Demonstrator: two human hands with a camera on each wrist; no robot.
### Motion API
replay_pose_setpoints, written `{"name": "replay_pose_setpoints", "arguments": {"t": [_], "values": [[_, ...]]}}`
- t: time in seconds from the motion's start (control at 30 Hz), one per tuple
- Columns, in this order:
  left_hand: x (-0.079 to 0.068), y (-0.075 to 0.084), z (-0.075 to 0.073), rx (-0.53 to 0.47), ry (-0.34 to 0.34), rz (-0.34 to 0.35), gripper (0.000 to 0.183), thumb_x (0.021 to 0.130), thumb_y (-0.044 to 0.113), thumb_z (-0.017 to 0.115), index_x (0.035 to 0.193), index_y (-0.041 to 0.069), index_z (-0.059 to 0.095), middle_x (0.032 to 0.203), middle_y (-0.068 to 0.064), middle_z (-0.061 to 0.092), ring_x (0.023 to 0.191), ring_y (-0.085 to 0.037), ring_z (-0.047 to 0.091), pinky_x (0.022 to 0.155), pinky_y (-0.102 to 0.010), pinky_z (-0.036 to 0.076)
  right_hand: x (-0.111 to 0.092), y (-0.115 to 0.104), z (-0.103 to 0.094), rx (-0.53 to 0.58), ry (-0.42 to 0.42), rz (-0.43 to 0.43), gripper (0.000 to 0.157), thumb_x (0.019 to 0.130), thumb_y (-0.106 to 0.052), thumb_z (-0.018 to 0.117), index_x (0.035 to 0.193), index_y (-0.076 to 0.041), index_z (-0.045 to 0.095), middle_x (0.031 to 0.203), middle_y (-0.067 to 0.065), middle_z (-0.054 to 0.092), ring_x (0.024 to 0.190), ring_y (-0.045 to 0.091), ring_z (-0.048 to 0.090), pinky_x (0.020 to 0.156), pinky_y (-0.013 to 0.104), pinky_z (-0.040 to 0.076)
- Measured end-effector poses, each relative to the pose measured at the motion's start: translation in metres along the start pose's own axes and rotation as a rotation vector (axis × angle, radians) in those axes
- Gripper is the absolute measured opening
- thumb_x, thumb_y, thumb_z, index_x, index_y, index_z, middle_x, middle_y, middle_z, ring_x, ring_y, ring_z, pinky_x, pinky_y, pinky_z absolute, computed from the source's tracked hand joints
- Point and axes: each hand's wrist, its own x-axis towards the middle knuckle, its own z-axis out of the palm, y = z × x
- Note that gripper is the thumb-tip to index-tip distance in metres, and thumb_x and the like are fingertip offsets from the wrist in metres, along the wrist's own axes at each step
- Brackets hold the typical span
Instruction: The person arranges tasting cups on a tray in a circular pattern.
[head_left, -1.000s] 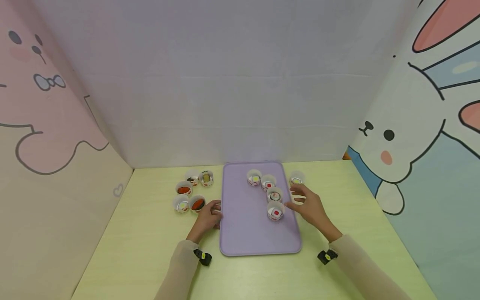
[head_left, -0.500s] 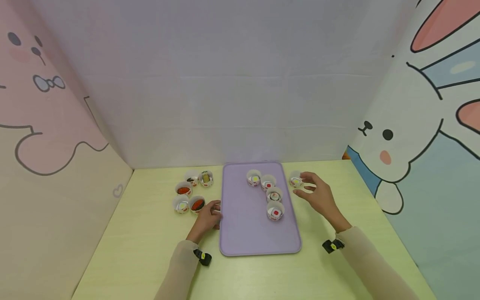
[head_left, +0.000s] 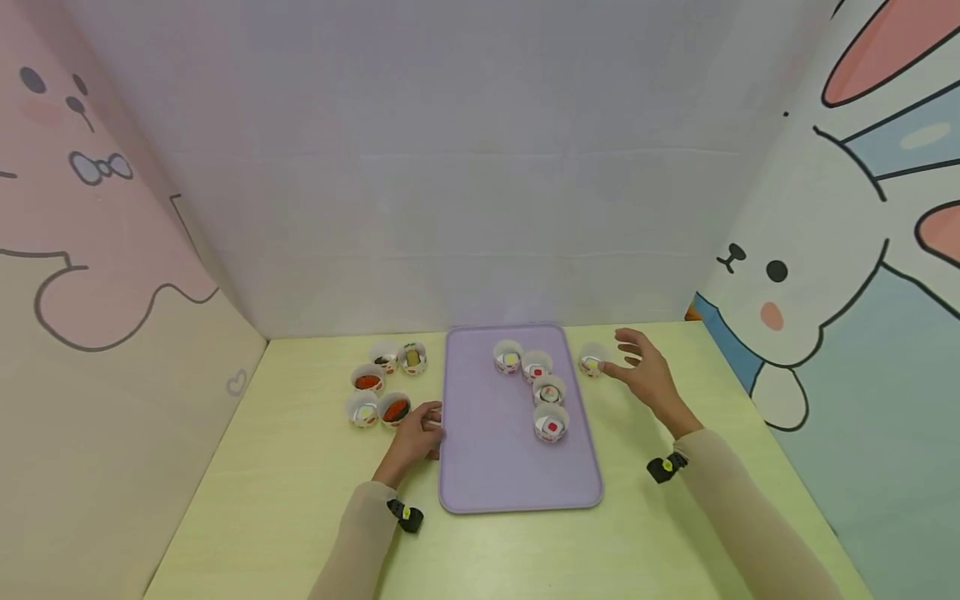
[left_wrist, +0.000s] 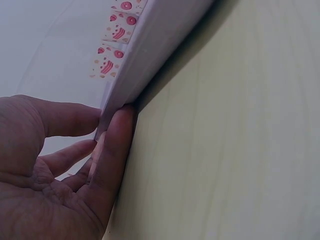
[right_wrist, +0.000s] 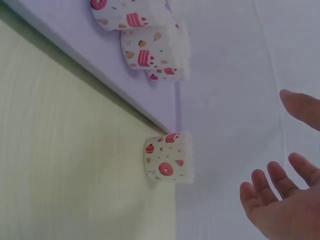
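A purple tray (head_left: 495,467) lies on the table, and my left hand (head_left: 415,432) holds its left rim. In the left wrist view the thumb and a finger pinch the tray edge (left_wrist: 107,117). My right hand (head_left: 647,379) hovers beyond the tray's right side, fingers spread and holding nothing. Closest to it, a paper baking cup (head_left: 592,360) with a yellow-and-white piece inside stands on the table. Several similar cups form a bent line on the tray, among them a front cup (head_left: 551,422) with a red-and-white piece. The right wrist view shows the lone cup (right_wrist: 167,157) apart from the hand.
Left of the tray, several more cups stand grouped on the table, including a cup with an orange-and-black piece (head_left: 394,409) just beyond my left hand. A pale back wall (head_left: 480,208) rises behind the table, with patterned walls at both sides.
My right hand has moved right and away from the tray, off the lone cup, which now shows more fully. The left hand and tray stay in place.
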Motion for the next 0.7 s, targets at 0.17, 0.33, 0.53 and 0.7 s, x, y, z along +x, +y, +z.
{"name": "replay_pose_setpoints", "arguments": {"t": [0.17,0.33,0.53,0.7], "values": [[0.0,0.0,0.001,0.005,0.004,0.006,0.054,0.086,-0.002,0.062,0.139,0.003,0.051,0.117,-0.017,0.058,0.093,-0.02,0.062,0.053,-0.036,0.059,0.01,0.016,0.0,0.036,-0.018,0.033,0.084,0.086,-0.031,0.076,0.152,-0.007,0.028,0.155,0.018,0.033,0.141,0.04,0.034,0.117,0.052,0.033],[-0.001,-0.001,0.001,0.011,0.003,0.007,0.054,0.086,-0.003,0.063,0.139,0.003,0.051,0.117,-0.017,0.058,0.092,-0.019,0.063,0.053,-0.036,0.06,0.019,0.028,0.002,0.04,-0.064,0.035,0.09,0.087,-0.028,0.076,0.154,-0.007,0.021,0.159,0.018,0.026,0.145,0.042,0.027,0.118,0.055,0.028],[-0.001,-0.001,0.001,0.008,0.004,0.0,0.054,0.086,-0.003,0.062,0.138,0.005,0.052,0.117,-0.016,0.058,0.091,-0.018,0.062,0.054,-0.036,0.06,0.026,0.042,0.009,0.024,-0.114,0.04,0.095,0.086,-0.023,0.076,0.156,-0.008,0.015,0.161,0.02,0.019,0.147,0.043,0.022,0.119,0.061,0.023],[-0.001,-0.001,0.001,0.006,0.006,0.003,0.054,0.086,-0.003,0.062,0.138,0.005,0.052,0.117,-0.016,0.058,0.09,-0.018,0.061,0.053,-0.036,0.06,0.028,0.045,0.012,0.036,-0.16,0.082,0.103,0.084,-0.024,0.078,0.158,-0.012,0.007,0.162,0.023,0.015,0.147,0.047,0.018,0.117,0.065,0.023]]}}
